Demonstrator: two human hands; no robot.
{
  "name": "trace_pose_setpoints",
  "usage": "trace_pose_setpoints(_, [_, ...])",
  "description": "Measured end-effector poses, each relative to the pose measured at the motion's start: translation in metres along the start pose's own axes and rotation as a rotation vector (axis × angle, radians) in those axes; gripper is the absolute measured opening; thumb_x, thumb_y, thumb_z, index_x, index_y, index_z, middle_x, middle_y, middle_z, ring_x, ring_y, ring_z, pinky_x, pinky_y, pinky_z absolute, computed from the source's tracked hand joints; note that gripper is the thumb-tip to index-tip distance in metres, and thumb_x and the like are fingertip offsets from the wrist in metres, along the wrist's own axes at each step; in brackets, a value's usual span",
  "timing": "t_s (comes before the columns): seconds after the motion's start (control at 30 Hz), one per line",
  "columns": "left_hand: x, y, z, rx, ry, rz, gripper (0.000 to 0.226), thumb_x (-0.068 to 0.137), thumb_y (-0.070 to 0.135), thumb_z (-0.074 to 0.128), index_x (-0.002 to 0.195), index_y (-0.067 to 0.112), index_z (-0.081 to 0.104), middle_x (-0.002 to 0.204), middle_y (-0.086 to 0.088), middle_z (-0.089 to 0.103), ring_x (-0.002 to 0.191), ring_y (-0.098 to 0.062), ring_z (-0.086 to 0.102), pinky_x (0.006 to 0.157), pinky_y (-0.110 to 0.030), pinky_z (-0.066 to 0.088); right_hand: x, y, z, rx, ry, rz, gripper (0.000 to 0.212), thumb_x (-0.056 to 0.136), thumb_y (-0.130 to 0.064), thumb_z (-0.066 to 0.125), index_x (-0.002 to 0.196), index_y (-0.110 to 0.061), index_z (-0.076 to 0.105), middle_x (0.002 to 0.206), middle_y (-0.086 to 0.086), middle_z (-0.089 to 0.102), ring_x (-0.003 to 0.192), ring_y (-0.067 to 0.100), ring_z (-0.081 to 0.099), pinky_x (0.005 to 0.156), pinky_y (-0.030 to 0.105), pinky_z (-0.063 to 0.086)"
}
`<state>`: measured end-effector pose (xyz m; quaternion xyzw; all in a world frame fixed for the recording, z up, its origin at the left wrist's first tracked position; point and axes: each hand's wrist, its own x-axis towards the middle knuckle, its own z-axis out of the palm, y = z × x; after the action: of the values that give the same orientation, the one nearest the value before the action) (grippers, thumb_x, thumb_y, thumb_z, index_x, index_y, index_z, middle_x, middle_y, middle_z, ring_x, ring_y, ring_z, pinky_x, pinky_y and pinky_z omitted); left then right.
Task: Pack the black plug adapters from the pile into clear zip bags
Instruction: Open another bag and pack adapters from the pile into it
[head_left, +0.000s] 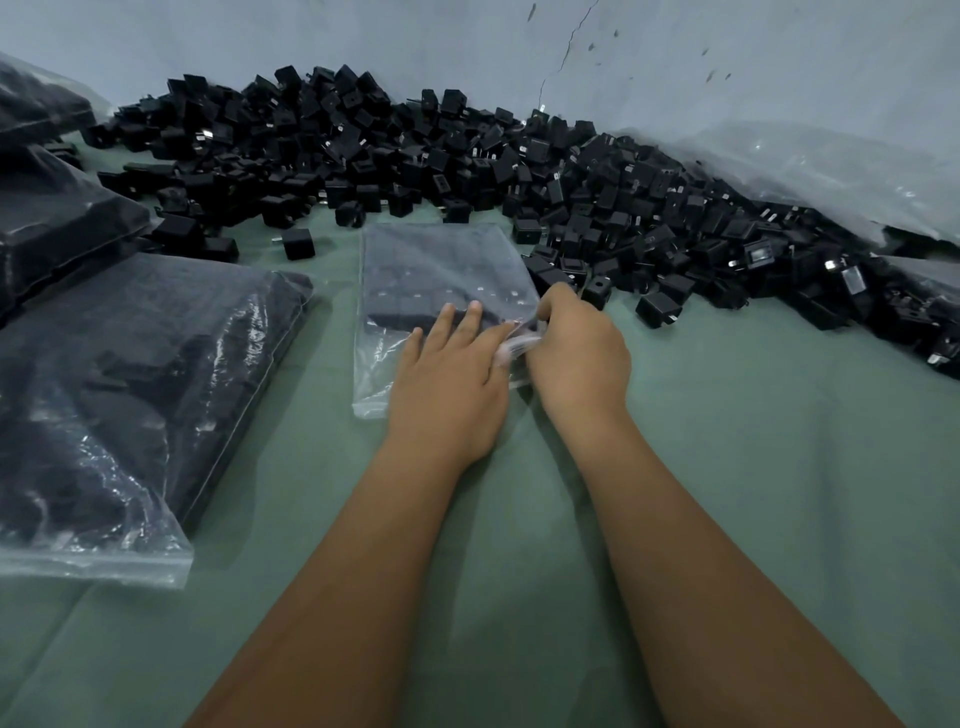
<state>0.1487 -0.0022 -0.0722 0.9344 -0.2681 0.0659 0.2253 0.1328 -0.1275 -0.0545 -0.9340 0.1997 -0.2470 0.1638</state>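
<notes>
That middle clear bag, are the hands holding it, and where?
Yes. The right hand pinches the clear zip bag at its right edge near the open end; the left hand lies flat on it.

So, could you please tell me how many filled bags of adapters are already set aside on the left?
3: the nearest filled bag, a second behind it, a third at the far left corner, cut off by the frame; more may lie out of view.

We see a clear zip bag (441, 270), partly filled with black adapters, lying flat under our left grip (449, 384); the loose adapter pile (519, 166) sprawls beyond our right grip (576, 353).
</notes>
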Motion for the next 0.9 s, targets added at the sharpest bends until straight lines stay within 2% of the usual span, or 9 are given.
trace_pose_setpoints(0.1, [0.001,0.000,0.000,0.010,-0.013,-0.003,0.047,0.105,0.037,0.020,0.152,0.040,0.025,0.164,0.006,0.011,0.152,-0.017,0.001,0.122,-0.041,0.001,0.006,-0.002,0.004,0.005,-0.018,0.061,0.011,0.092,-0.017,0.051,0.102,-0.015,0.048,0.082,0.002,0.056,0.072,0.023,0.052,0.051,0.029,0.029])
trace_pose_setpoints(0.23, [0.001,0.001,0.001,0.033,-0.012,-0.003,0.048,0.104,0.037,0.020,0.152,0.040,0.023,0.165,0.005,0.010,0.152,-0.017,0.001,0.122,-0.041,0.001,0.011,-0.001,0.010,0.006,-0.027,0.079,0.003,0.093,-0.019,0.051,0.094,-0.019,0.053,0.072,-0.004,0.052,0.069,0.021,0.051,0.048,0.028,0.027])
trace_pose_setpoints(0.37, [0.001,0.001,0.002,0.052,-0.007,-0.001,0.048,0.104,0.038,0.019,0.151,0.035,0.029,0.165,0.004,0.011,0.152,-0.018,0.002,0.122,-0.041,0.001,0.012,0.001,0.014,0.016,-0.023,0.094,0.005,0.093,-0.023,0.050,0.089,-0.024,0.053,0.064,-0.007,0.047,0.057,0.010,0.040,0.047,0.025,0.023])
trace_pose_setpoints(0.57, [0.000,0.001,0.001,0.049,-0.011,-0.005,0.048,0.105,0.038,0.019,0.151,0.033,0.032,0.165,0.005,0.010,0.152,-0.017,0.001,0.122,-0.040,0.001,0.016,-0.004,0.013,-0.067,-0.100,0.107,0.014,0.097,-0.032,0.044,0.104,-0.020,0.041,0.072,-0.002,0.051,0.056,0.012,0.038,0.047,0.028,0.021])
trace_pose_setpoints(0.63, [-0.001,0.000,-0.001,0.059,-0.011,-0.001,0.048,0.104,0.038,0.021,0.151,0.034,0.031,0.164,0.005,0.011,0.152,-0.017,0.002,0.122,-0.040,0.001,0.013,-0.001,0.012,0.014,-0.080,0.090,0.026,0.091,-0.025,0.052,0.113,-0.017,0.041,0.094,0.002,0.057,0.069,0.016,0.048,0.053,0.028,0.030])
trace_pose_setpoints(0.7, [-0.002,0.002,-0.002,0.065,0.004,-0.006,0.047,0.103,0.039,0.026,0.149,0.035,0.034,0.164,0.003,0.016,0.151,-0.019,0.006,0.121,-0.040,0.004,0.006,0.005,0.008,0.098,0.003,-0.007,0.042,0.081,-0.017,0.059,0.121,-0.016,0.045,0.115,0.003,0.048,0.098,0.021,0.047,0.071,0.028,0.037])
trace_pose_setpoints(0.8, [-0.005,0.006,-0.008,0.106,0.112,-0.089,0.046,0.093,0.044,0.042,0.135,0.028,0.048,0.144,-0.007,0.041,0.135,-0.025,0.031,0.109,-0.042,0.023,-0.003,0.009,0.003,0.104,0.065,-0.277,0.045,0.075,-0.010,0.060,0.120,-0.017,0.057,0.118,-0.001,0.049,0.106,0.019,0.041,0.085,0.027,0.035])
trace_pose_setpoints(0.87, [-0.006,0.002,-0.015,0.148,0.165,-0.219,0.048,0.087,0.051,0.044,0.125,0.023,0.051,0.124,-0.006,0.046,0.117,-0.026,0.038,0.097,-0.041,0.030,-0.005,0.012,0.002,0.104,-0.047,-0.345,0.040,0.078,-0.011,0.058,0.117,-0.018,0.063,0.114,-0.004,0.055,0.104,0.018,0.044,0.088,0.030,0.037])
trace_pose_setpoints(0.9, [-0.006,-0.002,-0.019,0.158,0.154,-0.276,0.049,0.086,0.053,0.044,0.124,0.022,0.052,0.121,-0.006,0.045,0.115,-0.027,0.039,0.097,-0.040,0.030,-0.005,0.012,0.003,0.100,-0.118,-0.339,0.040,0.081,-0.014,0.056,0.120,-0.018,0.063,0.116,-0.005,0.057,0.106,0.018,0.045,0.091,0.031,0.038])
